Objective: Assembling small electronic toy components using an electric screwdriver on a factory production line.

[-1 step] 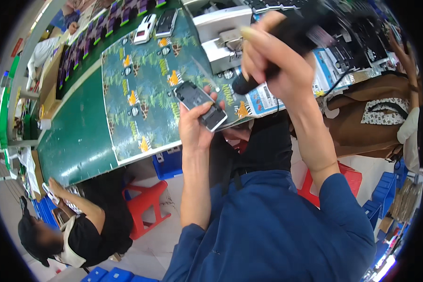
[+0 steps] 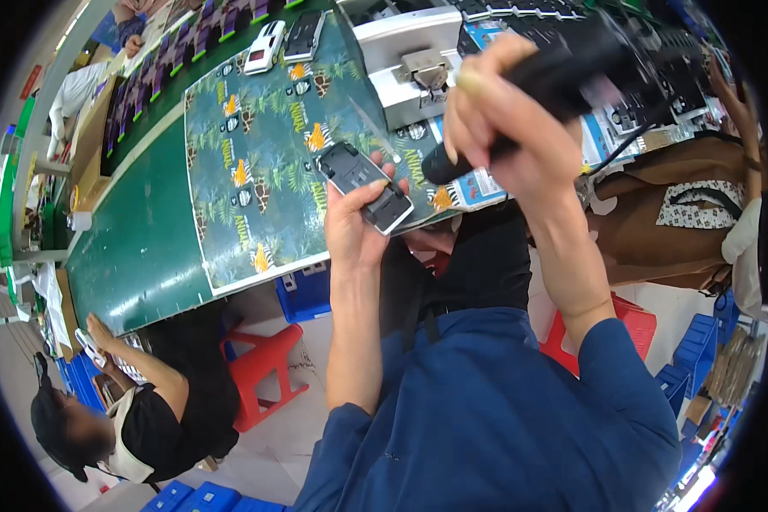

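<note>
Turned underside up, a toy car [image 2: 363, 183] with a black chassis and a pale body edge lies in my left hand [image 2: 358, 222]. The thumb presses across the chassis, and the fingers hold the far edge. My right hand [image 2: 520, 128] is wrapped round a bulky black handheld power tool [image 2: 572, 72], raised to the right of the car and apart from it. The tool's rounded narrow end points toward the car; I cannot make out a bit. Farther back on the patterned mat [image 2: 273, 162] sit a white toy car [image 2: 264, 48] and a dark toy car [image 2: 304, 38].
Behind my right hand stands a metal fixture [image 2: 427, 64]. Rows of purple parts [image 2: 171, 68] line the back left, with black parts [image 2: 674, 64] at the right. A seated co-worker [image 2: 136, 410] is at left, another in brown [image 2: 657, 209] at right. Red stools [image 2: 264, 367] stand below the table.
My right hand and the power tool have shifted slightly to the right. The left hand still holds the toy car in nearly the same place.
</note>
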Demonstrator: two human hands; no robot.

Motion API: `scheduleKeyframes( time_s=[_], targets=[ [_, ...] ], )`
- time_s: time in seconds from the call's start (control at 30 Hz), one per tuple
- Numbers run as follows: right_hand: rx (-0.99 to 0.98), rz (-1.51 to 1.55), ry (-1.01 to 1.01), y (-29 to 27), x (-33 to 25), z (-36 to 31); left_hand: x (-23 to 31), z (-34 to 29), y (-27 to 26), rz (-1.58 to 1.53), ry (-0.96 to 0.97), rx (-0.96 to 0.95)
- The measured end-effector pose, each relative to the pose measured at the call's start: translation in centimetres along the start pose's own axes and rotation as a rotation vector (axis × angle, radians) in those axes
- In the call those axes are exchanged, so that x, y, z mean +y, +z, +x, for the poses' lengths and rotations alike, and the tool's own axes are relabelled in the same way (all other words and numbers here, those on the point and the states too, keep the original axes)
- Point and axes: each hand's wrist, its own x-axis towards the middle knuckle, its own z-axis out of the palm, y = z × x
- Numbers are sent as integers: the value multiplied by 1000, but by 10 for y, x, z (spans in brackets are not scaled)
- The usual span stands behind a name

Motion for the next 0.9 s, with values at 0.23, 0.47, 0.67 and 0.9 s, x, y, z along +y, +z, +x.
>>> scheduleKeyframes(
  time_s=[0.23, 0.47, 0.67, 0.9],
  targets=[
    [-35, 51, 48, 15, 13, -25, 1, 8, -11, -8, -12, -53],
    [-129, -115, 91, 19, 32, -29, -4, 10, -13, -102, -42, -82],
    [-198, -163, 52, 15, 40, -28, -3, 17, -18, -176, -127, -114],
    [-180, -125, 84, 18, 42, -30, 3, 14, -18, -185, -189, -95]
  ],
)
